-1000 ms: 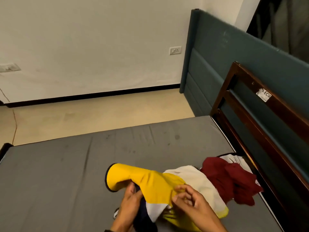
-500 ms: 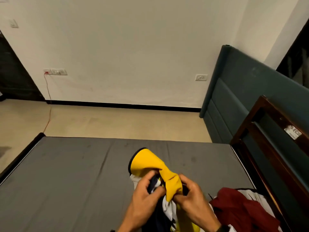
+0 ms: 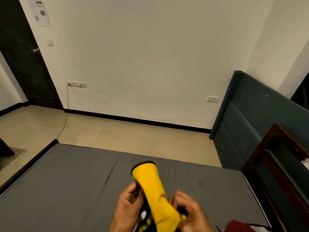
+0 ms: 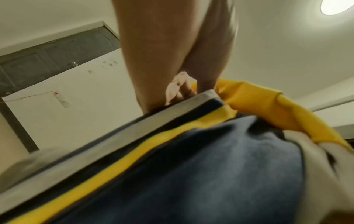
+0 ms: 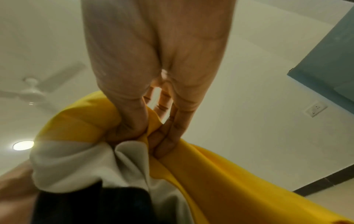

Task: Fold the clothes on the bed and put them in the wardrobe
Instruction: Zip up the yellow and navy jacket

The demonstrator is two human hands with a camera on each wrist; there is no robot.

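Both hands hold up one garment above the grey mattress of the bed (image 3: 70, 181); it is a soft yellow jersey shirt with white and dark navy panels (image 3: 154, 190), and its yellow sleeve with a dark cuff stands out forward, away from the hands. The left hand (image 3: 128, 210) has its fingers curled round the dark and white part of the cloth, on the left side of the sleeve; in the left wrist view the shirt (image 4: 191, 159) fills the picture close under the wrist, so the exact grip of the fingers there I cannot tell. The right hand (image 3: 189, 211) pinches a fold of the yellow cloth (image 5: 220, 174) between thumb and fingers (image 5: 166, 136); this shows clearly in the right wrist view. Just to the right of the right hand a crumpled dark red garment (image 3: 237, 226) lies on the mattress, only partly in view; the wardrobe is not visible. I judge that the shirt is light, limp and rather smooth; it will sag and bunch wherever it is not supported, and a small pinch may slip. It seems better to take hold at the two shoulder seams or along the hem, hands well apart, so the cloth hangs flat before it is laid down for folding.
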